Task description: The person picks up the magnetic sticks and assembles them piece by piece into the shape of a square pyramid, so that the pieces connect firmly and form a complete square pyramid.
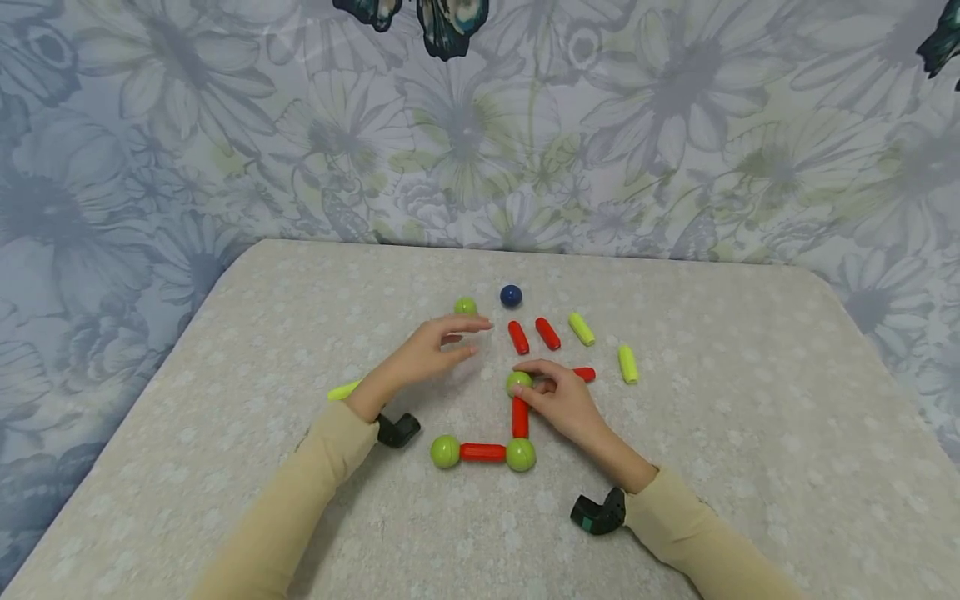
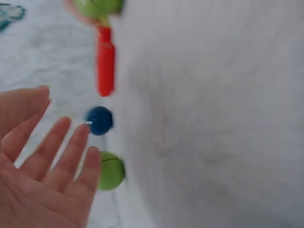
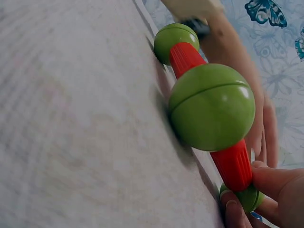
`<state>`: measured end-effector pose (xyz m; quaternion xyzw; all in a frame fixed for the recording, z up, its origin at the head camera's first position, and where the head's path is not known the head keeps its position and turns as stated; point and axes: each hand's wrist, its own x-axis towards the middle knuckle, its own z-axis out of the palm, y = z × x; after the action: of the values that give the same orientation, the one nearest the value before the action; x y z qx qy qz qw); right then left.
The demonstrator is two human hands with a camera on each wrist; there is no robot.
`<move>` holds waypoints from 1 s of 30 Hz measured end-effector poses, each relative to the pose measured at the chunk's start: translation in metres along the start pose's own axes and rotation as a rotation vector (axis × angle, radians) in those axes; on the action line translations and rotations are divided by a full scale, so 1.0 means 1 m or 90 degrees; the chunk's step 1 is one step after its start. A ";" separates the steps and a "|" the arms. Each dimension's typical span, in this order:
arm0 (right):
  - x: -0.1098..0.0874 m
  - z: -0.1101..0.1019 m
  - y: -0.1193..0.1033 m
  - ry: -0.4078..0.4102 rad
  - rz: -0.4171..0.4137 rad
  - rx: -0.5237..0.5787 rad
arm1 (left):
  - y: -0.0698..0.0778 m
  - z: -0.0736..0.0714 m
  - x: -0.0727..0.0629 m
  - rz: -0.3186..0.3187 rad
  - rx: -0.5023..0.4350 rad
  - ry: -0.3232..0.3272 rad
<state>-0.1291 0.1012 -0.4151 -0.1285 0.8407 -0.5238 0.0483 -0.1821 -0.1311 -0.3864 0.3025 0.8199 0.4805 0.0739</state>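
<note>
The build looks roughly half done, to judge by the layout: an L-shaped frame already lies on the worktop (image 1: pixel 750 433), and several loose pieces wait beyond it. The frame has a green ball (image 1: pixel 445 451) at its left end, a horizontal red rod (image 1: pixel 482 452) joining it to a corner ball (image 1: pixel 521 454), and an upright red rod (image 1: pixel 520 417) running from that corner away from the person to a top green ball (image 1: pixel 517 382).

The right hand (image 1: pixel 562 402) pinches that top ball between curled fingers (image 3: pixel 278 183) and thumb, with a short red rod (image 1: pixel 584 374) touching or just beside its fingertips. The left hand (image 1: pixel 427 354) hovers above the worktop with its fingers (image 2: pixel 71 152) straight and spread, holding nothing, nearest a loose green ball (image 1: pixel 465 306) and a dark blue ball (image 1: pixel 511 295).

Still unused are two red rods (image 1: pixel 532 335) side by side, two yellow-green rods (image 1: pixel 603 346) further right, and another yellow-green rod (image 1: pixel 343 390) partly hidden under the left wrist.

The pieces are smooth, glossy plastic; each green ball shows a seam round its middle, and the red rods are ribbed cylinders with rounded ends. Whether the joints are firm I cannot tell
</note>
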 end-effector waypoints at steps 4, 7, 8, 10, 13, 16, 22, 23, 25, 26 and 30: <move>-0.002 0.002 0.001 -0.007 0.002 0.010 | -0.013 0.005 0.033 0.021 0.040 -0.038; -0.002 0.004 0.002 -0.005 -0.003 0.017 | -0.016 0.010 0.048 0.030 0.054 -0.073; -0.002 0.004 0.002 -0.004 -0.006 0.018 | -0.017 0.012 0.051 0.032 0.061 -0.081; -0.001 0.004 0.003 -0.001 -0.011 0.017 | -0.017 0.013 0.055 0.036 0.075 -0.089; -0.001 0.004 0.003 0.000 -0.017 0.014 | -0.018 0.015 0.056 0.041 0.100 -0.089; -0.001 0.004 0.003 0.001 -0.024 0.013 | -0.017 0.016 0.054 0.032 0.114 -0.073; 0.000 0.002 0.002 0.003 -0.024 0.006 | -0.016 0.020 0.049 -0.005 0.186 -0.021; 0.000 0.001 0.002 0.002 -0.023 0.005 | -0.016 0.020 0.048 -0.012 0.193 -0.017; 0.000 0.001 0.001 0.000 -0.020 0.004 | -0.016 0.019 0.043 -0.024 0.196 -0.014; -0.001 0.000 0.000 -0.001 -0.019 0.004 | -0.016 0.019 0.040 -0.031 0.187 -0.014; 0.000 -0.001 0.000 0.000 -0.014 -0.003 | -0.017 0.016 0.021 -0.064 0.143 -0.009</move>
<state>-0.1289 0.1018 -0.4148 -0.1380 0.8406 -0.5220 0.0425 -0.1998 -0.1132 -0.4056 0.2706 0.8822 0.3791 0.0691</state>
